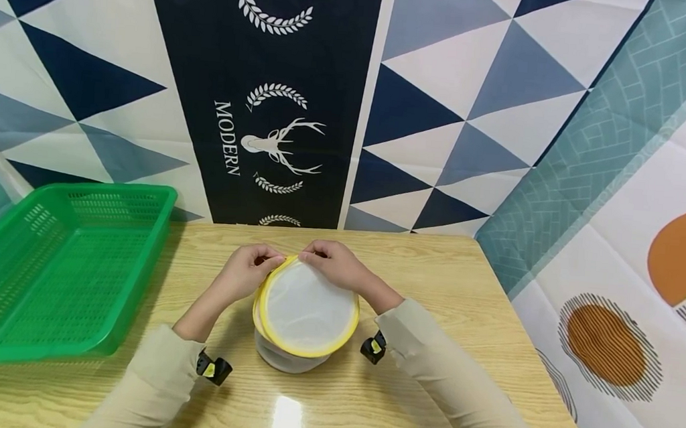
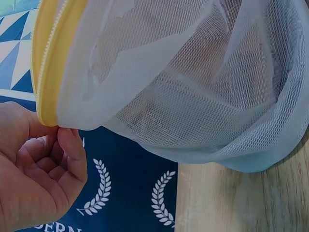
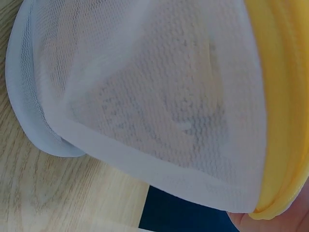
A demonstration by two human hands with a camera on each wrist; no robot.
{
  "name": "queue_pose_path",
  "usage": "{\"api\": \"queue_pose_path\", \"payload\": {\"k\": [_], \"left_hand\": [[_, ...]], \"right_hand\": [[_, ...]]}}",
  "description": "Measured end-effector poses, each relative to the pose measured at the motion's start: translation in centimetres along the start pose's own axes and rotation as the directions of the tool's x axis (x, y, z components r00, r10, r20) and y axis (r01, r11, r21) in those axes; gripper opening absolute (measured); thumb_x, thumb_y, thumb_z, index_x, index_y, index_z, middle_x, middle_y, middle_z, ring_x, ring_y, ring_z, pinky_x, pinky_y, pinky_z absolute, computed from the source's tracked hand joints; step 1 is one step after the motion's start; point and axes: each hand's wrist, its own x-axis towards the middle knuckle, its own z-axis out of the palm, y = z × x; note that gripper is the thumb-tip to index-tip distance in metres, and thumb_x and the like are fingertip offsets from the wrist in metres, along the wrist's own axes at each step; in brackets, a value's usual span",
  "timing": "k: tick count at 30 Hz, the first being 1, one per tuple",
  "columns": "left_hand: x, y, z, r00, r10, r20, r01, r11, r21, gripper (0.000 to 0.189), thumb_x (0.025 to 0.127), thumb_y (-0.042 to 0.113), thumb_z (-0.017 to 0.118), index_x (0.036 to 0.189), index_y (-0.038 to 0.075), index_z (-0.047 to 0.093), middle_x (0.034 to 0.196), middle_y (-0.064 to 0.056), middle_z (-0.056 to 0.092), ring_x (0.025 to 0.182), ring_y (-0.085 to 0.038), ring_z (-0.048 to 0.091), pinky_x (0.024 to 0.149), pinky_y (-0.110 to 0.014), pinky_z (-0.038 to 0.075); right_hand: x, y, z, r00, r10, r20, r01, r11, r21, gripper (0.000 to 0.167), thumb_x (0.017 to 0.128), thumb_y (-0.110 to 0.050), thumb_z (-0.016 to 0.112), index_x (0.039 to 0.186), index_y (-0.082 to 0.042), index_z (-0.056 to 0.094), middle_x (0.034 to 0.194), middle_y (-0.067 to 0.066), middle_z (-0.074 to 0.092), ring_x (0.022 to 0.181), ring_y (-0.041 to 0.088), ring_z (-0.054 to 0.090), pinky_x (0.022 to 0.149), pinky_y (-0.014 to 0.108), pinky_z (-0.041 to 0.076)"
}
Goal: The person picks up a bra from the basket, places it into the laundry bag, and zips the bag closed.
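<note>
A white mesh laundry bag (image 1: 310, 309), round with a yellow zipped rim, stands on the table in the head view, its top tilted. At the far left of that rim, my left hand (image 1: 241, 274) pinches the yellow edge between thumb and fingers. Close beside it, my right hand (image 1: 337, 265) grips the same edge with the thumb over the top. The left wrist view shows the zip (image 2: 50, 48) along the yellow band and the creased mesh side (image 2: 207, 92). In the right wrist view the yellow band (image 3: 277, 96) hides most of the right hand (image 3: 270, 223).
A green plastic basket (image 1: 126, 284) with slotted sides stands on the left of the wooden table (image 1: 433, 302). A patterned cloth (image 1: 429, 113) with triangles and deer heads rises behind the table's back edge. Another printed cloth (image 1: 634, 277) hangs along the right side.
</note>
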Motion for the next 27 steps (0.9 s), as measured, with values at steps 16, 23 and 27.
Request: {"api": "queue_pose_path", "payload": {"k": [16, 23, 27], "left_hand": [[0.28, 0.69, -0.25, 0.998, -0.06, 0.017, 0.06, 0.998, 0.004, 0.024, 0.096, 0.023, 0.054, 0.105, 0.005, 0.066, 0.094, -0.01, 0.064, 0.077, -0.017, 0.051, 0.064, -0.023, 0.045], [0.19, 0.77, -0.27, 0.999, -0.025, 0.02, 0.024, 1.0, 0.019, 0.024, 0.094, 0.024, 0.056, 0.104, 0.005, 0.068, 0.101, -0.01, 0.066, 0.083, -0.018, 0.055, 0.067, -0.025, 0.046], [0.19, 0.62, -0.14, 1.0, 0.003, 0.008, -0.004, 1.0, 0.031, 0.023, 0.094, 0.023, 0.057, 0.102, 0.005, 0.069, 0.102, -0.01, 0.067, 0.087, -0.019, 0.057, 0.071, -0.026, 0.047]], "right_hand": [[0.06, -0.36, -0.36, 0.995, -0.053, 0.079, 0.053, 0.999, 0.006, 0.025, 0.093, -0.031, 0.058, 0.109, -0.015, 0.067, 0.105, 0.001, 0.065, 0.089, 0.012, 0.056, 0.075, 0.023, 0.048], [0.49, -0.12, -0.47, 0.994, -0.047, 0.103, 0.043, 0.998, 0.043, 0.02, 0.089, -0.027, 0.063, 0.101, -0.014, 0.071, 0.099, 0.002, 0.068, 0.082, 0.011, 0.058, 0.069, 0.021, 0.05], [0.62, 0.21, -0.56, 0.995, -0.014, 0.1, 0.005, 0.996, 0.088, 0.018, 0.089, -0.025, 0.064, 0.098, -0.012, 0.072, 0.094, 0.003, 0.068, 0.075, 0.011, 0.059, 0.065, 0.022, 0.052]]}}
